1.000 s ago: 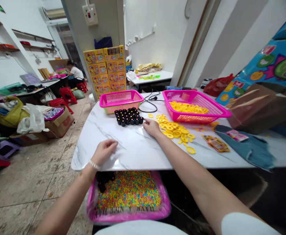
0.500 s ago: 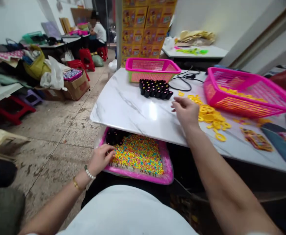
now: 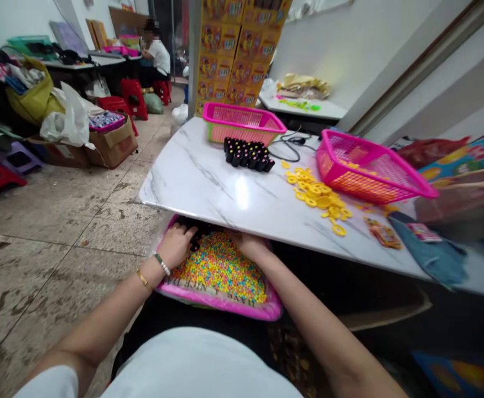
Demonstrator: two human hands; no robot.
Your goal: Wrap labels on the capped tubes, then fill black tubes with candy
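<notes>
In the head view, my left hand [image 3: 176,245] reaches over the left back part of a pink-rimmed tray [image 3: 219,307], its fingers apart on small black cylinders [image 3: 194,242]. Many small multicoloured beads [image 3: 220,268] fill the tray, which sits under the table's front edge. At the tray's right back, my right hand [image 3: 248,244] dips under the table edge by the beads; its fingers are hidden. On the marble-patterned table [image 3: 200,185] a block of upright black cylinders [image 3: 248,155] stands together, several with pink or yellow tops.
Yellow plastic ring-shaped pieces [image 3: 318,193] lie loose on the table's right half. Behind them stands a pink basket [image 3: 370,179]; another pink-rimmed basket [image 3: 244,119] is at the back. A black cable [image 3: 287,152] lies between. Yellow boxes [image 3: 233,61] are stacked beyond. A person [image 3: 157,55] sits far off.
My right hand has left the tabletop beside the black cylinders and gone down into the tray under the edge. My left hand has moved forward onto the black cylinders. The view has shifted slightly.
</notes>
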